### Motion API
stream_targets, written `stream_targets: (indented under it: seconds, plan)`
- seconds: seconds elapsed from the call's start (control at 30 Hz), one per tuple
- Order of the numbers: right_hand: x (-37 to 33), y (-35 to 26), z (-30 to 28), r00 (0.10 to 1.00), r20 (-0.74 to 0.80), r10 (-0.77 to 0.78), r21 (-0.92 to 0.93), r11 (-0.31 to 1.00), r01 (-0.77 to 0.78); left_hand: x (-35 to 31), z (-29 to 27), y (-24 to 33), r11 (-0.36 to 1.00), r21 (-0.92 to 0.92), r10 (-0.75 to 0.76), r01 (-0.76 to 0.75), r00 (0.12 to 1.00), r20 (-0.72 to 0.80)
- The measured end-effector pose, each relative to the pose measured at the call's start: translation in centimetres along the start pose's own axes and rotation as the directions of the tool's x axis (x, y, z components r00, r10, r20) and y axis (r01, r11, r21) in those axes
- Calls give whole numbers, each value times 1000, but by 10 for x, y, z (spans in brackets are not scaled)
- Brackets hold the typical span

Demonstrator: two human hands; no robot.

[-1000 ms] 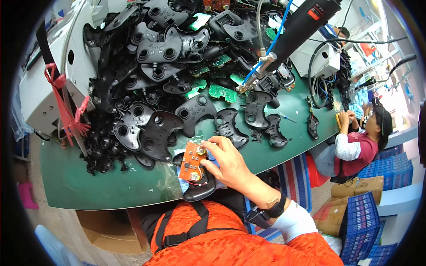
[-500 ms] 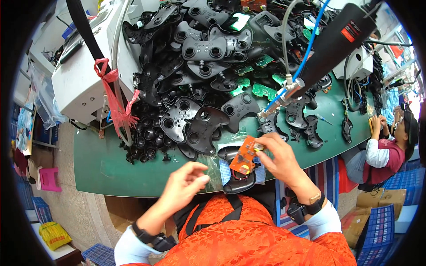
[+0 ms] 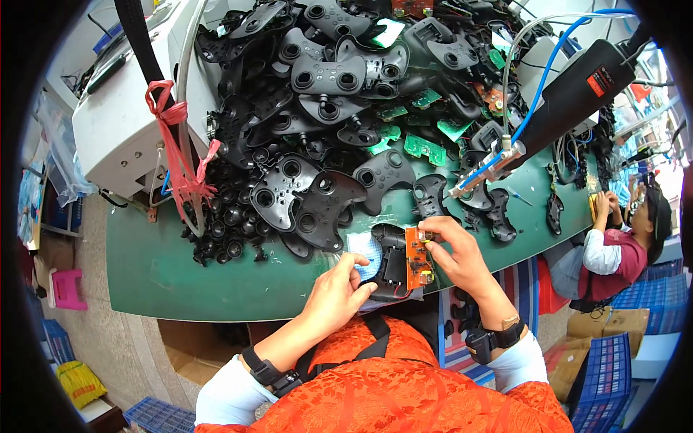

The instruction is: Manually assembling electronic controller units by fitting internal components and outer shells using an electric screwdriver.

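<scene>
Your two hands are apart, one on each side of an opened black shell [image 3: 393, 267] at the near edge of the green table [image 3: 188, 289]. Your right hand [image 3: 460, 254] pinches the orange board [image 3: 417, 258] between thumb and fingers, upright along the shell's right side, with a red wire near its lower end. Your left hand [image 3: 338, 289] has its fingertips at the blue cloth [image 3: 369, 261] beside the shell; you can't tell from here whether they grip it.

Beyond your hands, a heap of controller shells [image 3: 328, 76] covers the far part of the table, with green boards [image 3: 424, 149] mixed in along its right. Small round black parts [image 3: 229, 224] gather to the left of it, next to a white machine [image 3: 137, 133]. Pink plastic [image 3: 167, 115] is knotted round a post in front of that machine. A black driver [image 3: 570, 108] slants in from the upper right, over the table, a blue hose [image 3: 543, 97] beside it.

To your right, a co-worker [image 3: 613, 260] sits at the table, near cartons [image 3: 610, 325] and stacked blue crates [image 3: 600, 375]. On the floor to your left are a pink stool [image 3: 68, 289] and a yellow bag [image 3: 81, 382].
</scene>
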State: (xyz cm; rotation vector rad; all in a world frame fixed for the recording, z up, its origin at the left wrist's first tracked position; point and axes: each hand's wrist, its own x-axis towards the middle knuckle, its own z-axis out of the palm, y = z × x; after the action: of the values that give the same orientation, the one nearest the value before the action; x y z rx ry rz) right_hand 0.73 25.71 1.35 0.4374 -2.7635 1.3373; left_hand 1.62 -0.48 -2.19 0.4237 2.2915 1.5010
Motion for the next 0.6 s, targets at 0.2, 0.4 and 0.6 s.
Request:
stream_targets:
  seconds: [0.2, 0.4, 0.6]
  plan:
    - [1, -3, 13, 997, 54, -52, -83, 995, 56, -3, 4, 2, 997, -52, -49, 51, 998, 43]
    - [4, -6, 16, 988, 96, -118, -225, 965, 137, -5, 5, -2, 999, -53, 5, -4, 1000, 24]
    - [10, -10, 0, 994, 0, -111, -225, 968, 108, 9, -3, 0, 991, 77, 116, -108, 987, -108]
